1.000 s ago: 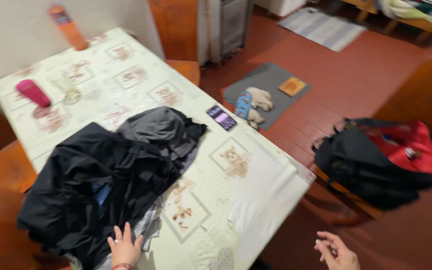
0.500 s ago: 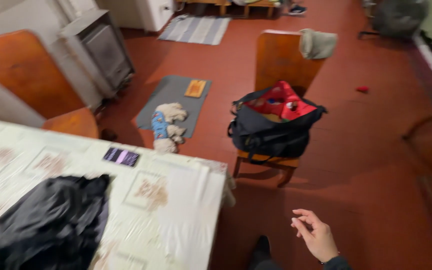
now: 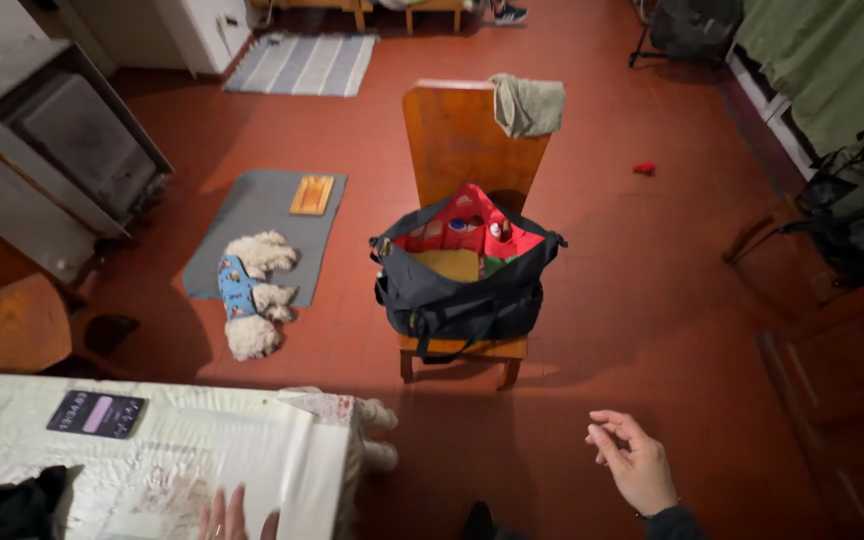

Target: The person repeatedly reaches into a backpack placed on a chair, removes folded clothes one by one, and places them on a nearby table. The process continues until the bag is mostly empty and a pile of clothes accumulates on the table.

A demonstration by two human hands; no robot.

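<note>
- Red-brown tiled floor (image 3: 652, 300) runs under everything in view; I look down on it from beside the table (image 3: 282, 470).
- My left hand (image 3: 237, 518) lies flat on the pale patterned tablecloth at the bottom edge, fingers spread, holding nothing; only the fingers show.
- My right hand (image 3: 634, 462) hangs in the air above the floor, well apart from the table, fingers loosely curled and half open, empty.
- A black garment (image 3: 7, 508) lies on the table at the lower left, near my left hand but not touching it.
- A dark flat phone (image 3: 97, 413) rests on the tablecloth farther back, apart from the garment.
- A wooden chair (image 3: 467, 140) stands ahead of my right hand, with a grey-green cloth (image 3: 529, 104) draped over its back corner.
- A black bag (image 3: 464, 285) with a red lining sits open on the chair seat; small items show inside, too small to identify.
- A small white dog (image 3: 250, 290) in a blue patterned coat lies at the edge of a grey mat (image 3: 252, 210), left of the chair.
- A flat orange-brown wooden piece (image 3: 311, 195) lies on that mat.
- A striped rug (image 3: 300, 63) lies at the far end of the room.
</note>
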